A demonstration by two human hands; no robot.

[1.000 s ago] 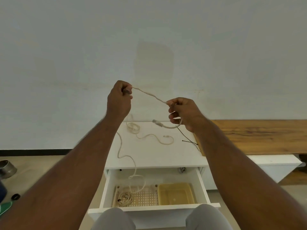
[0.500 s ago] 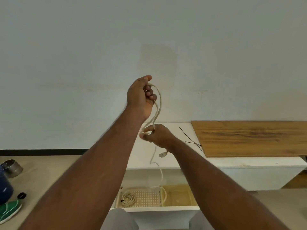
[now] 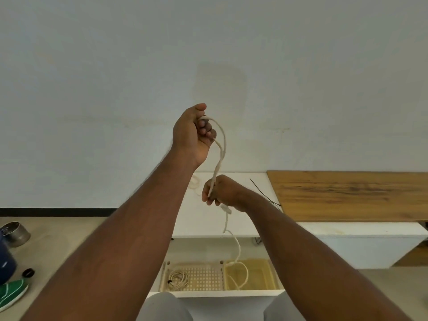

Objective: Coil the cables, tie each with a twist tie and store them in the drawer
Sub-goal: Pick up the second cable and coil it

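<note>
My left hand (image 3: 193,133) is raised in front of the wall, closed around the top of a loop of cream cable (image 3: 221,156). My right hand (image 3: 222,191) sits lower, pinching the same cable where the two strands meet. A white connector hangs just under that hand, and the loose tail drops into the open drawer (image 3: 215,293). A tied cable coil (image 3: 178,278) lies in the drawer's perforated left tray. Another cream cable (image 3: 195,183) rests on the white cabinet top, partly hidden by my arm. Black twist ties (image 3: 262,191) lie on the cabinet top to the right.
A wooden board (image 3: 347,195) covers the cabinet's right part. A yellow tray (image 3: 261,274) fills the drawer's right half. On the floor at left are a metal tin (image 3: 15,234), a dark blue object, a small black cap and a green shoe (image 3: 11,295).
My left hand rose and moved right; my right hand dropped below it, so the cable went from a sideways stretch to a hanging loop. The tail swung to the drawer's right tray.
</note>
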